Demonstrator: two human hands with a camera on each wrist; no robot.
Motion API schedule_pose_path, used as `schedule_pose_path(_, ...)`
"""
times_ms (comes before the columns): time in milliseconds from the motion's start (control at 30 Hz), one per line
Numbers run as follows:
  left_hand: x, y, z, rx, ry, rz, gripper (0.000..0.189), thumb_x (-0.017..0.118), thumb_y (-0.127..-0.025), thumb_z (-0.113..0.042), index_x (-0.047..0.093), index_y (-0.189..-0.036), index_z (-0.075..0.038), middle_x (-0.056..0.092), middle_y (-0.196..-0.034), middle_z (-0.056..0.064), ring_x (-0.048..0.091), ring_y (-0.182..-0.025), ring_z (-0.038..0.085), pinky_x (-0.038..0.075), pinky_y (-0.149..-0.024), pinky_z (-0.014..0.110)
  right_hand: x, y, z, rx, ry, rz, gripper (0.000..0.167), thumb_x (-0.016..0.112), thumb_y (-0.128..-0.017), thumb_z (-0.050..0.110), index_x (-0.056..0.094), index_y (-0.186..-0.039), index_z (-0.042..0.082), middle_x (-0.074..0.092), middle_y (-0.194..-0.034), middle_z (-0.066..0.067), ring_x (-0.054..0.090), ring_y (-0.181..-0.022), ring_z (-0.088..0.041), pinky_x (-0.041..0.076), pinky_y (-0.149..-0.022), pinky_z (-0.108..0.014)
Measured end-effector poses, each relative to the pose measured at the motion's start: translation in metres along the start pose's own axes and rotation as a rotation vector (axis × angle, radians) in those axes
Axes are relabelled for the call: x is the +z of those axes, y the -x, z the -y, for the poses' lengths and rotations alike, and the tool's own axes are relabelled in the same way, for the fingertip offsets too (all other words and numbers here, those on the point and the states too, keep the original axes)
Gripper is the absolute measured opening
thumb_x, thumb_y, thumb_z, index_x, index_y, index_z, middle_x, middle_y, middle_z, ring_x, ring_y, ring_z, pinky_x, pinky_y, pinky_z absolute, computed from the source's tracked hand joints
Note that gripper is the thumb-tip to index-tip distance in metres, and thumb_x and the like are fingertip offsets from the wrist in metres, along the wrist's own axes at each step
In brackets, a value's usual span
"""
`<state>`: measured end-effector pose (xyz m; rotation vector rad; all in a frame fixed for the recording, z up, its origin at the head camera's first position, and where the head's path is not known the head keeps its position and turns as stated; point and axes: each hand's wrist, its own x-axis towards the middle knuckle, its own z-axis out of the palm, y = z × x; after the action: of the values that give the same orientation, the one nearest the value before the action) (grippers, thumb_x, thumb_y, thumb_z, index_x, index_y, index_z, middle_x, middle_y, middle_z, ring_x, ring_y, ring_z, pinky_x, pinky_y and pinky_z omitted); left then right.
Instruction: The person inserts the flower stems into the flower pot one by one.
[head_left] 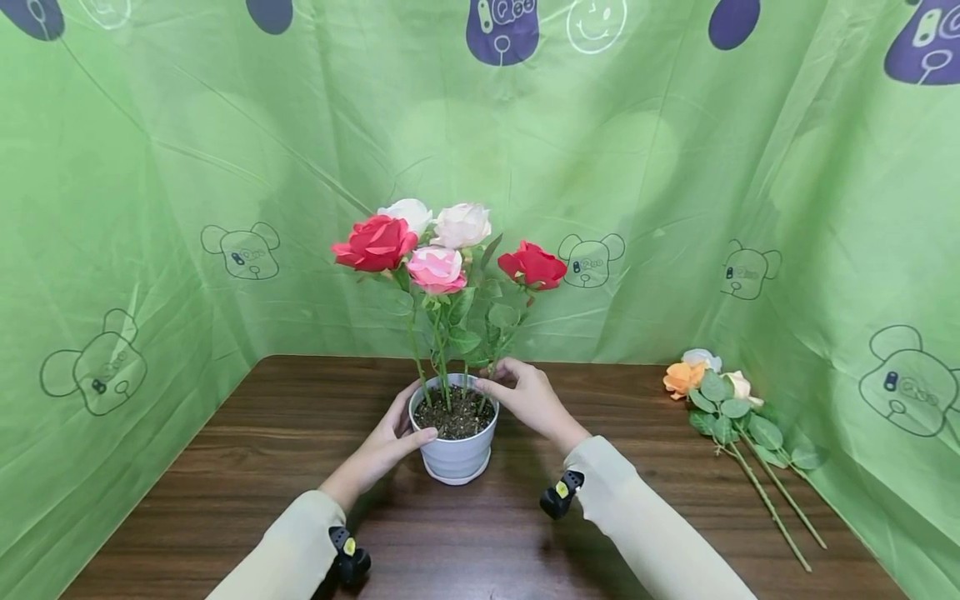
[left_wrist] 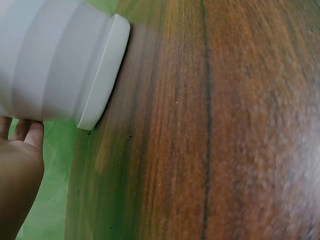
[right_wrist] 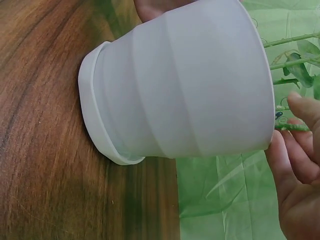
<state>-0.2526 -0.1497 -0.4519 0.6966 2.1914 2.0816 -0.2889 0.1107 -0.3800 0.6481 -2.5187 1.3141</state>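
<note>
A white ribbed flower pot (head_left: 456,458) on a saucer stands at the middle of the table, filled with dark soil (head_left: 453,417). Several artificial roses rise upright from it: a red rose (head_left: 375,243) on the left, a pink rose (head_left: 437,270), two pale ones behind, and another red rose (head_left: 532,265) leaning right. My left hand (head_left: 384,443) grips the pot's left side, thumb over the front rim. At the right rim, my right hand (head_left: 534,404) has its thumb and curled fingers about a green stem (right_wrist: 290,127), low near the soil; leaves partly hide the fingertips.
On the table's right side lie several loose roses, an orange rose (head_left: 684,379) among them, their stems pointing toward the front right. The dark wooden table (head_left: 225,500) is enclosed by green printed cloth (head_left: 330,150) at the back and sides.
</note>
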Motion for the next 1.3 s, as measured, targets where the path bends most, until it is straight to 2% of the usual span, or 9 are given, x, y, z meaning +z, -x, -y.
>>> schedule_pose_path(167, -0.001, 0.000, 0.001, -0.013, 0.002, 0.002, 0.083, 0.067, -0.096, -0.009, 0.016, -0.161, -0.016, 0.021, -0.163, 0.014, 0.017, -0.149, 0.028, 0.022, -0.116, 0.035, 0.004, 0.000, -0.001, -0.041, 0.031, -0.071, 0.019, 0.080, -0.087, 0.026, 0.068, -0.087, 0.012, 0.070, -0.084, 0.005, 0.066, -0.082, -0.013, 0.055, -0.076, -0.035)
schedule_pose_path(300, -0.001, 0.000, 0.002, -0.009, 0.004, -0.001, 0.083, 0.067, -0.095, -0.009, 0.017, -0.160, -0.017, 0.021, -0.163, 0.013, 0.019, -0.149, 0.027, 0.025, -0.114, 0.028, 0.008, 0.000, 0.002, -0.039, 0.042, -0.105, 0.020, 0.083, -0.083, 0.026, 0.068, -0.085, 0.013, 0.068, -0.078, 0.008, 0.065, -0.075, -0.010, 0.054, -0.068, -0.030)
schedule_pose_path(433, -0.002, 0.000, 0.002, -0.015, 0.004, -0.002, 0.084, 0.068, -0.095, -0.010, 0.016, -0.161, -0.018, 0.022, -0.163, 0.014, 0.020, -0.149, 0.027, 0.025, -0.115, 0.031, 0.011, 0.000, 0.007, -0.055, 0.029, -0.089, 0.018, 0.085, -0.082, 0.024, 0.069, -0.080, 0.016, 0.069, -0.077, 0.008, 0.064, -0.070, -0.009, 0.054, -0.063, -0.028)
schedule_pose_path(567, -0.001, 0.001, 0.001, -0.025, 0.012, -0.002, 0.084, 0.068, -0.095, -0.010, 0.016, -0.161, -0.019, 0.022, -0.163, 0.013, 0.020, -0.149, 0.026, 0.023, -0.116, 0.036, 0.012, -0.002, 0.010, -0.081, 0.016, -0.065, 0.016, 0.084, -0.082, 0.020, 0.069, -0.079, 0.016, 0.068, -0.076, 0.008, 0.063, -0.069, -0.006, 0.053, -0.064, -0.025)
schedule_pose_path(733, -0.001, 0.001, 0.001, -0.017, 0.012, 0.003, 0.084, 0.068, -0.095, -0.010, 0.016, -0.160, -0.017, 0.022, -0.163, 0.014, 0.020, -0.149, 0.028, 0.025, -0.115, 0.033, 0.010, -0.002, 0.009, -0.094, 0.041, -0.039, 0.017, 0.082, -0.085, 0.022, 0.067, -0.080, 0.019, 0.060, -0.067, 0.010, 0.054, -0.058, -0.005, 0.047, -0.055, -0.025)
schedule_pose_path(833, -0.001, 0.001, 0.001, -0.008, 0.011, 0.007, 0.084, 0.068, -0.095, -0.009, 0.015, -0.160, -0.015, 0.022, -0.162, 0.017, 0.019, -0.149, 0.030, 0.027, -0.113, 0.026, 0.009, -0.001, 0.008, -0.096, 0.052, -0.029, 0.015, 0.082, -0.085, 0.021, 0.068, -0.081, 0.020, 0.063, -0.069, 0.010, 0.058, -0.061, -0.006, 0.050, -0.059, -0.027)
schedule_pose_path(933, -0.001, 0.001, 0.001, 0.002, 0.021, 0.007, 0.084, 0.068, -0.095, -0.007, 0.016, -0.160, -0.014, 0.023, -0.162, 0.019, 0.020, -0.148, 0.031, 0.030, -0.110, 0.021, 0.007, 0.000, 0.007, -0.098, 0.047, -0.026, 0.014, 0.083, -0.083, 0.018, 0.069, -0.079, 0.019, 0.067, -0.078, 0.010, 0.063, -0.073, -0.006, 0.054, -0.069, -0.028)
schedule_pose_path(1133, -0.001, 0.000, 0.002, 0.021, 0.013, 0.008, 0.083, 0.067, -0.095, -0.007, 0.016, -0.160, -0.012, 0.023, -0.162, 0.019, 0.019, -0.148, 0.033, 0.030, -0.111, 0.022, 0.008, 0.000, 0.006, -0.080, 0.065, -0.027, 0.017, 0.083, -0.084, 0.023, 0.067, -0.081, 0.016, 0.063, -0.071, 0.008, 0.053, -0.057, -0.007, 0.047, -0.054, -0.027)
schedule_pose_path(1300, -0.001, 0.000, 0.002, 0.013, 0.000, 0.010, 0.083, 0.067, -0.096, -0.009, 0.015, -0.160, -0.015, 0.022, -0.163, 0.018, 0.017, -0.149, 0.033, 0.028, -0.113, 0.026, 0.010, -0.003, 0.006, -0.062, 0.086, -0.029, 0.022, 0.084, -0.083, 0.024, 0.065, -0.076, 0.017, 0.063, -0.072, 0.009, 0.057, -0.065, -0.007, 0.050, -0.058, -0.026)
